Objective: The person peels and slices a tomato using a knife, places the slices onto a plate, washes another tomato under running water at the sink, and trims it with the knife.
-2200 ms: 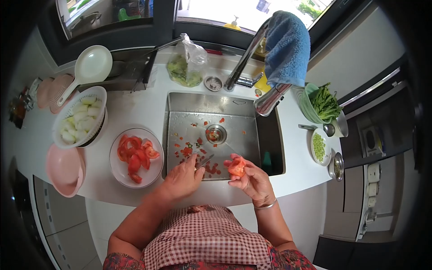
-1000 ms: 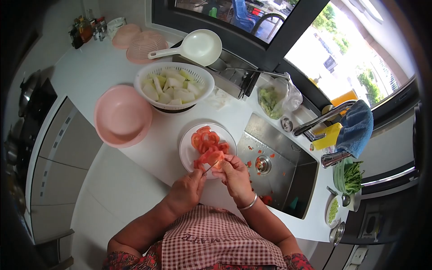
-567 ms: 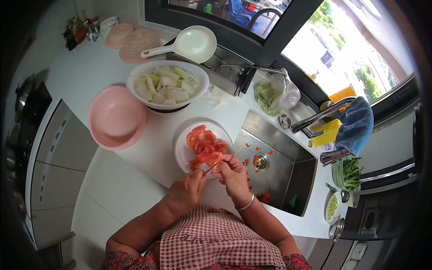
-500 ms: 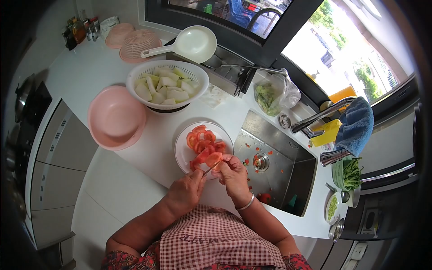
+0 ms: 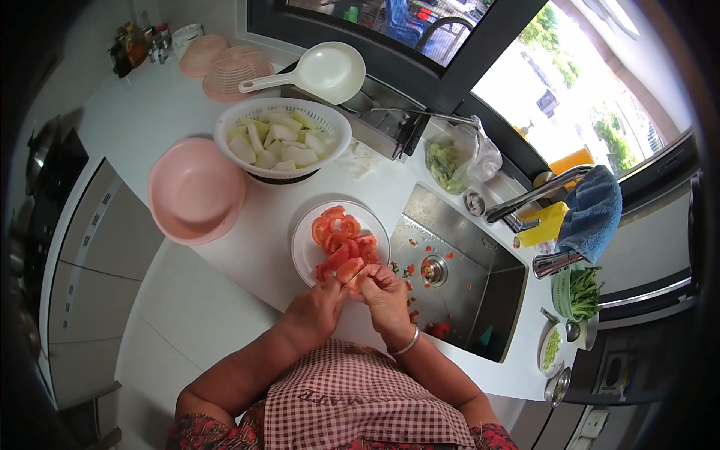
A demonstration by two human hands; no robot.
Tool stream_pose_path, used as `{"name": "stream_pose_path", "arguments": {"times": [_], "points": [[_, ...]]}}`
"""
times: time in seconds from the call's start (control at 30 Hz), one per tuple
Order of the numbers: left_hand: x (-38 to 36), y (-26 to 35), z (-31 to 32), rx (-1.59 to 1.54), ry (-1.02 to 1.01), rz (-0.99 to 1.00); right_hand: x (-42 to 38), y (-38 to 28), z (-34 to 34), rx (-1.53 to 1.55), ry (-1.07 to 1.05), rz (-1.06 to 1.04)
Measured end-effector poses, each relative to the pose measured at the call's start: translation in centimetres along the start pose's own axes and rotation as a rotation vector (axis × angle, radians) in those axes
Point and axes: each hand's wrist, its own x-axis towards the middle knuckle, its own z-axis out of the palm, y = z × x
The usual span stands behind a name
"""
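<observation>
Nearest the camera, the left hand and right hand are drawn close together at the front rim of the white plate, which serves as the reference point here. The right hand is clamped on a tomato piece, held just over the plate's near edge. The left hand is curled shut against it; half a second ago a thin knife blade showed between the two hands, and now it is hidden behind the fingers, so I cannot tell whether the left hand grips it at this instant. The hands have closed in since that earlier frame, and the tomato piece has tipped further onto the plate side. Judged from this, a cut through the piece is at or near completion, with the slice about to join the rest.

On the plate, beyond the hands, lie the tomato slices in a loose heap.

Right of the plate, the sink holds scattered red scraps around the drain.

Left of the plate sits a pink bowl. Behind the plate stands a white colander filled with pale cut vegetable pieces. Further behind that, a white ladle rests near the window. Far right of the plate, past the sink, a blue towel hangs over the tap.
</observation>
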Motion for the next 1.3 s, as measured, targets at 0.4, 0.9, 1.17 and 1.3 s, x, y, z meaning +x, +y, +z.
{"name": "stream_pose_path", "arguments": {"times": [0.4,0.9,1.17,1.3], "points": [[-0.5,-0.7,-0.1,-0.028,-0.01,0.033,0.7,-0.6,-2.1,0.221,-0.047,0.366],[0.5,0.2,-0.9,0.016,-0.109,-0.058,0.2,-0.9,-2.4,0.04,-0.171,0.514],[1.4,-1.1,-1.0,0.017,-0.132,-0.068,-0.1,-4.1,-2.2,-0.237,-0.373,0.534],[1.4,-0.6,-1.6,0.002,-0.121,-0.132,0.0,-5.3,-1.8,-0.242,-0.313,0.484]]}}
